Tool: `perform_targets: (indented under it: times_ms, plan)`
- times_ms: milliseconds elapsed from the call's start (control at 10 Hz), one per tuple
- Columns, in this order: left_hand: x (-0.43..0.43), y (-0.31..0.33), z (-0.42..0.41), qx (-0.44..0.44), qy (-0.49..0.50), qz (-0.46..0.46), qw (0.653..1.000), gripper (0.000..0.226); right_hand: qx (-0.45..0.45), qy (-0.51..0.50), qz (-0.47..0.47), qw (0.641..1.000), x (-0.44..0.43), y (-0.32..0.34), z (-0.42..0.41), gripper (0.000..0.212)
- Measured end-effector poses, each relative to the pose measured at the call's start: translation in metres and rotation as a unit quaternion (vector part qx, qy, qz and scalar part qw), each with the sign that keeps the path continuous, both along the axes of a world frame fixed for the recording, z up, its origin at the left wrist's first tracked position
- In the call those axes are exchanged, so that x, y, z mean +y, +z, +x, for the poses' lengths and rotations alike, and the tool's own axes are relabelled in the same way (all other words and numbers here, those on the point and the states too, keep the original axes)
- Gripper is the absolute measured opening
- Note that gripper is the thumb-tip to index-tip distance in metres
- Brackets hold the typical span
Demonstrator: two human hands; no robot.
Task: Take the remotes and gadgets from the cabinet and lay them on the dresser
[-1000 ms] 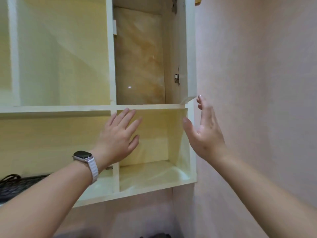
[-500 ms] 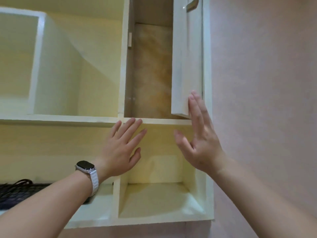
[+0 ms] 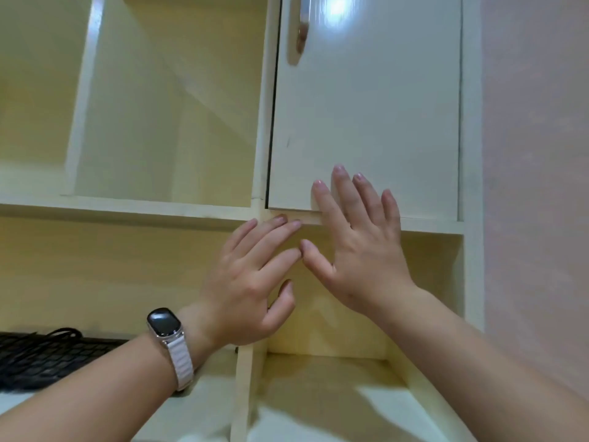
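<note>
The door (image 3: 366, 116) at one o'clock has swung closed under the flat right hand (image 3: 360, 250), left hand (image 3: 251, 282) relaxed and empty: that compartment seems finished.

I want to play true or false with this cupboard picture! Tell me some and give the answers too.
1. The right hand lays flat fingers on the white door. True.
2. The left hand holds a remote. False: it holds nothing, and its fingers are spread.
3. A watch sits on the left wrist. True.
4. The black keyboard lies in the bottom right compartment. False: it lies on the lower shelf, far left.
</note>
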State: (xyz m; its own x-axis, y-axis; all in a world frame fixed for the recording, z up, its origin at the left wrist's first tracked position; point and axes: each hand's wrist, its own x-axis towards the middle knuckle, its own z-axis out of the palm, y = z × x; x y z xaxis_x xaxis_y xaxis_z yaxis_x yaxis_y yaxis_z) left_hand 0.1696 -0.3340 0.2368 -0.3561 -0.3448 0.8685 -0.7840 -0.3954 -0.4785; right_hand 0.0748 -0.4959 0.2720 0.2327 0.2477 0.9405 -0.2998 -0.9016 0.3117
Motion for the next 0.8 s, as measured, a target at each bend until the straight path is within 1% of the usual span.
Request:
perform_targets:
  times_ms: [100,300,400,500,600,700,800]
  plan:
    - [0.000,0.000,0.001,0.010,-0.024,0.001,1.000,0.038,-0.011,-0.048,-0.023,0.999,-0.006,-0.002,0.010,0.076]
    - [0.000,0.001,0.004,0.025,-0.045,-0.002,0.999,0.039,-0.044,-0.060,-0.043,0.996,-0.008,0.000,0.015,0.076]
    - [0.001,0.001,0.006,0.024,-0.046,-0.004,0.999,0.040,-0.035,-0.068,-0.038,0.996,-0.007,0.000,0.012,0.076]
    - [0.001,0.000,0.006,0.020,-0.035,-0.002,0.999,0.040,-0.004,-0.081,-0.021,0.997,-0.004,0.000,0.008,0.077]
    - [0.001,-0.001,0.006,0.018,-0.019,0.007,1.000,0.040,0.034,-0.095,0.006,0.995,0.004,0.000,0.001,0.074]
    - [0.005,0.000,0.002,0.020,-0.014,0.020,1.000,0.041,0.053,-0.089,0.029,0.994,0.019,-0.002,-0.013,0.068]
    - [0.014,-0.002,-0.001,0.035,-0.011,0.013,0.999,0.043,0.054,-0.082,0.033,0.995,0.029,-0.011,-0.023,0.064]
